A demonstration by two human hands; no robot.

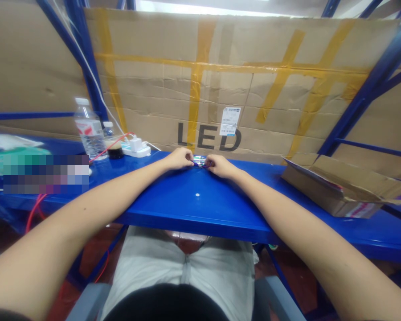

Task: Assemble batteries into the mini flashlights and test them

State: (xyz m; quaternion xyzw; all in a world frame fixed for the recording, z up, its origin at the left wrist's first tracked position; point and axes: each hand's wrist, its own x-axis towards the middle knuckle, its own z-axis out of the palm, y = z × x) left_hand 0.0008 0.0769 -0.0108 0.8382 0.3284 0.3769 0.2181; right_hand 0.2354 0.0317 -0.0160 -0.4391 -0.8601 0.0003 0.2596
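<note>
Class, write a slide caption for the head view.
Left hand and right hand hold a shiny bundle at a blue table.

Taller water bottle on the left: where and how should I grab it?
Probably around the upper body of the taller bottle, below its white cap, coming from the near left with the left hand: it stands upright with that side exposed, while the smaller bottle crowds its right.

On the blue table [173, 205], at left, a water bottle [88, 131] beside a smaller bottle [114, 146] and white power strip [138, 150]; at right, an open cardboard box [316, 189].
</note>
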